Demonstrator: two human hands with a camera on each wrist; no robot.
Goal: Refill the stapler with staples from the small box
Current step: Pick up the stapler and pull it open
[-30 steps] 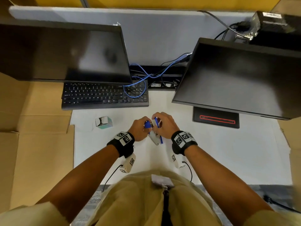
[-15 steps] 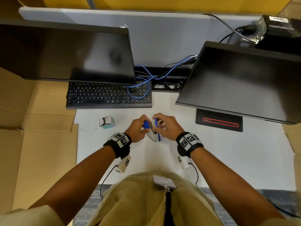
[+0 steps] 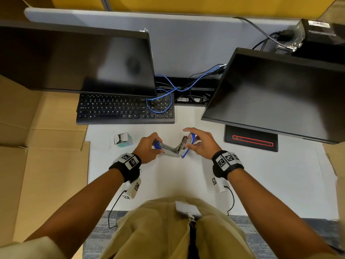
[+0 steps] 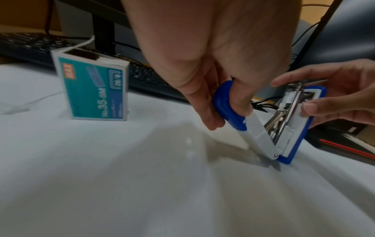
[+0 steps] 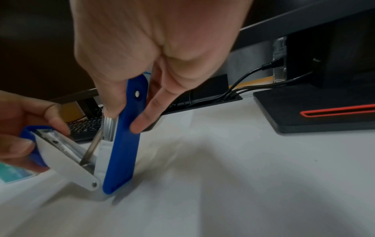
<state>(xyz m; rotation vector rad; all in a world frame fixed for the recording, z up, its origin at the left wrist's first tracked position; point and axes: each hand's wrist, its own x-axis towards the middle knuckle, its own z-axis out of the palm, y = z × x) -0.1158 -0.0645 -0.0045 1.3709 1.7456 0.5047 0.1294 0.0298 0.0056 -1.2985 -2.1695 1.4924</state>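
A blue and white stapler (image 3: 174, 147) stands hinged wide open in a V, its pivot resting on the white desk (image 3: 168, 184). My left hand (image 3: 149, 148) grips the blue-tipped top cover (image 4: 227, 104), tilted to the left. My right hand (image 3: 197, 144) pinches the blue base (image 5: 125, 133) with its metal staple channel (image 4: 292, 104), which stands nearly upright. The small teal staple box (image 3: 122, 140) stands open on the desk left of my left hand; it reads No.35-5M (image 4: 95, 89).
A black keyboard (image 3: 125, 109) lies behind the hands, under the left monitor (image 3: 78, 60). The right monitor (image 3: 280, 90) overhangs its black stand base (image 3: 252, 141) with a red line. Blue cables (image 3: 168, 94) loop at the back. Brown cardboard (image 3: 41, 165) covers the left side.
The stapler has swung from nearly closed to wide open: my left hand drew the top cover leftward while my right hand moved the base to the right.
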